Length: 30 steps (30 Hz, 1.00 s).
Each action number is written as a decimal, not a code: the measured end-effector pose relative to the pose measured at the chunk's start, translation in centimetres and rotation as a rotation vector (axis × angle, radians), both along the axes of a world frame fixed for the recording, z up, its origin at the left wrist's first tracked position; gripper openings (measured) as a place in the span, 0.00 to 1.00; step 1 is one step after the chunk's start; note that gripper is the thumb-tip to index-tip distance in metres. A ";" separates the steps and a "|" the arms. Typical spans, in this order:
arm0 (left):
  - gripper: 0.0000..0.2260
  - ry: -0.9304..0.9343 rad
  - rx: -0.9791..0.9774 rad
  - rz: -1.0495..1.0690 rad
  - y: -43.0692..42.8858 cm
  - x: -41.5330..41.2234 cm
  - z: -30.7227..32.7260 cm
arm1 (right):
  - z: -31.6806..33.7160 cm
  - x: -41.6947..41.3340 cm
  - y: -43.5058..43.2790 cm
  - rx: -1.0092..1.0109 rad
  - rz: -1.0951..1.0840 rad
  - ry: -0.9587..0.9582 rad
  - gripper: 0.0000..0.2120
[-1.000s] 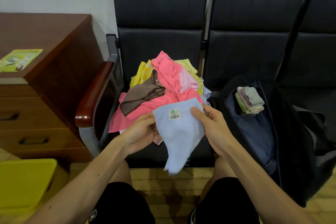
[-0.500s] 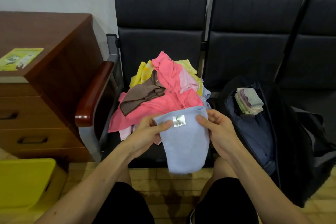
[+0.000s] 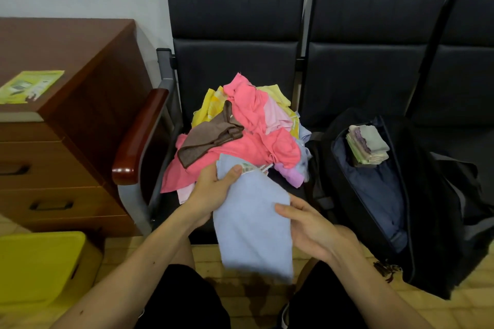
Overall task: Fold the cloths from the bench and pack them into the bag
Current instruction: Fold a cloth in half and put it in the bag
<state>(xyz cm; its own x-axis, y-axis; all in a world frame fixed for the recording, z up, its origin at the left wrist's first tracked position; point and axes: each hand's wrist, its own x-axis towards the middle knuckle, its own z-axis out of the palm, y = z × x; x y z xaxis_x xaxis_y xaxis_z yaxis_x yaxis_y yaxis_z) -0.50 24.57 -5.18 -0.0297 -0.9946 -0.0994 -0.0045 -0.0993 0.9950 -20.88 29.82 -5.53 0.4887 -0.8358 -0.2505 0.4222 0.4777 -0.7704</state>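
Observation:
A light blue cloth (image 3: 251,224) hangs lengthwise in front of the bench seat. My left hand (image 3: 213,189) pinches its top edge, thumb over the cloth beside a small label. My right hand (image 3: 307,224) touches the cloth's right edge lower down, fingers relaxed and extended. Behind lies a heap of unfolded cloths (image 3: 248,136) on the left seat: pink, yellow, brown, lilac. On the middle seat stands an open black bag (image 3: 433,208) with a stack of folded cloths (image 3: 367,145) inside at its far end.
A wooden drawer cabinet (image 3: 61,125) with a green leaflet (image 3: 29,85) stands left of the bench's wooden armrest (image 3: 139,139). A yellow bin (image 3: 40,267) sits on the floor at lower left. My knees in black shorts are below the cloth.
The cloth has gone from held up by two top corners to hanging long and narrow. My right hand let go of the top and dropped to the cloth's right edge; my left hand stayed up.

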 end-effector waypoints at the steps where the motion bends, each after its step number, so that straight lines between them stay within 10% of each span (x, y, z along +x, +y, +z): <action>1: 0.11 0.044 0.058 0.034 -0.2 0.2 -0.3 | 0.0 0.2 0.2 0.015 0.001 0.039 0.29; 5: 0.19 0.257 0.381 0.088 -0.4 0.7 -1.2 | -0.5 1.1 1.4 0.000 0.114 0.346 0.15; 12: 0.41 0.798 0.590 -0.127 3.0 0.5 -3.8 | 0.4 1.5 0.8 0.069 -0.048 0.108 0.10; 16: 0.47 0.729 0.598 -0.381 4.3 -0.1 -4.8 | 1.0 1.1 0.5 0.060 -0.050 0.101 0.10; 22: 0.16 0.483 0.379 -0.324 4.2 -0.4 -3.9 | 0.9 0.0 0.5 0.080 -0.090 0.184 0.16; 30: 0.13 0.182 0.390 -0.258 3.8 0.4 -3.8 | -1.1 -2.1 0.4 0.127 -0.180 0.447 0.12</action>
